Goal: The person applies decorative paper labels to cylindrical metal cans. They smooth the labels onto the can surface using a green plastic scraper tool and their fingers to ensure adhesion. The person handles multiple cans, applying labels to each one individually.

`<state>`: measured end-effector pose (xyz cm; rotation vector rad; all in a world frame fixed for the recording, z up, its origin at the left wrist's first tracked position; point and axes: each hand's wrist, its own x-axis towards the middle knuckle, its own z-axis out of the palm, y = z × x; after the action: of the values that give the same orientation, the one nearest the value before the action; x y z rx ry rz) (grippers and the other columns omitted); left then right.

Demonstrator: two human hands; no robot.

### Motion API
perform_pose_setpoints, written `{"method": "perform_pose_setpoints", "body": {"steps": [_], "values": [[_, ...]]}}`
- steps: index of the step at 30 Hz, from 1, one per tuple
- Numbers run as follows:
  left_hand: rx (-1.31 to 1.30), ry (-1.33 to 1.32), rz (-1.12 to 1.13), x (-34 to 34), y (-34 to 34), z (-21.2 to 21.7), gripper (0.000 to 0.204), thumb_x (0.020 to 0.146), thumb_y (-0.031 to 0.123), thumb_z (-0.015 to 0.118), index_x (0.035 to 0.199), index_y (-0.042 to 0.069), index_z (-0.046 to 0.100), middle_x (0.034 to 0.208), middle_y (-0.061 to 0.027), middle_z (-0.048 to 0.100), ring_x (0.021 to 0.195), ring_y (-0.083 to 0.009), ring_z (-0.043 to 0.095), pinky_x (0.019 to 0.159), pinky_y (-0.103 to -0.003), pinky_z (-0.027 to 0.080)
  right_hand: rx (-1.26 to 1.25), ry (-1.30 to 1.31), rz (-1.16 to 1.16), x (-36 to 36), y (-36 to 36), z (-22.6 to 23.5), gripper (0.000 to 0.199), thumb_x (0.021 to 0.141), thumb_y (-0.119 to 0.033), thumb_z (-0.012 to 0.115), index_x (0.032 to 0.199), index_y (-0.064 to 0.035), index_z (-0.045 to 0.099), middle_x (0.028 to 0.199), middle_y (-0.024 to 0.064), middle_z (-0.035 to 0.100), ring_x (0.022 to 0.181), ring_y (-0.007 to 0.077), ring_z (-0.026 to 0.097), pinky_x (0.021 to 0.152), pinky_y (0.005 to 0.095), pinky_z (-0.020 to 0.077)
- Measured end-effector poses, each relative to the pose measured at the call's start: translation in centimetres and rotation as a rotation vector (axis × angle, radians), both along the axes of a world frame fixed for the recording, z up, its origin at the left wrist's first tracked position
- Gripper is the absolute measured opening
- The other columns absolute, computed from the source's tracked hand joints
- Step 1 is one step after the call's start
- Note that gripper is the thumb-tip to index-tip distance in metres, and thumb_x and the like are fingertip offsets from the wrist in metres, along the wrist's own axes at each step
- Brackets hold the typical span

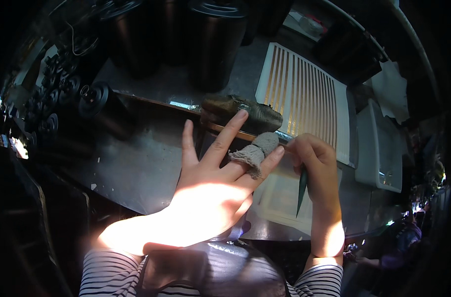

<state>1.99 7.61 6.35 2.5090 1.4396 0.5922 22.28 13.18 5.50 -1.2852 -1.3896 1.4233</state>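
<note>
My left hand (210, 198) is palm down with its fingers stretched out and spread. A grey knitted finger cover (257, 151) sits on one of its fingers. Its outermost fingertip meets the fingers of my right hand (317, 161). Those right fingers are closed in a pinch on a slim dark green tapered tool (302, 190), whose pointed end hangs below the palm. What lies right between the fingertips of both hands is too small to make out. Just beyond the left fingers, a worn, dark wrapped block (257, 115) rests at the bench edge.
A white sheet with copper-coloured strips (302, 91) lies on the metal bench (136, 171). A white plastic tray (379, 148) stands to the right. Tall black cylinders (218, 44) line the far side, and smaller black cylindrical parts (99, 101) sit at the left.
</note>
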Motion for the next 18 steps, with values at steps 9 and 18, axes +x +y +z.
{"method": "perform_pose_setpoints", "body": {"steps": [9,18], "values": [[-0.497,-1.067,0.212,-1.8,-0.8,-4.5,0.094,0.072,0.02,0.073,0.144,0.011,0.014,0.143,-0.026,0.018,0.134,-0.0399,0.017,0.108,-0.043,0.023,0.084,-0.007,0.012,-2.2,-0.5,1.0,0.012,0.08,-0.013,0.069,0.079,-0.0028,0.062,0.068,-0.0041,0.056,0.061,0.0012,0.047,0.056,0.0156,0.0361],[-0.087,-0.064,0.13,-1.6,-0.7,-0.7,0.064,0.074,0.008,0.06,0.134,0.024,0.043,0.131,-0.0195,0.043,0.135,-0.0371,0.02,0.103,-0.064,0.009,0.068,-0.008,-0.046,-0.6,-0.9,-0.2,0.015,0.082,-0.015,0.066,0.08,-0.0017,0.062,0.065,-0.0039,0.054,0.059,0.0019,0.046,0.054,0.0157,0.0338]]}}
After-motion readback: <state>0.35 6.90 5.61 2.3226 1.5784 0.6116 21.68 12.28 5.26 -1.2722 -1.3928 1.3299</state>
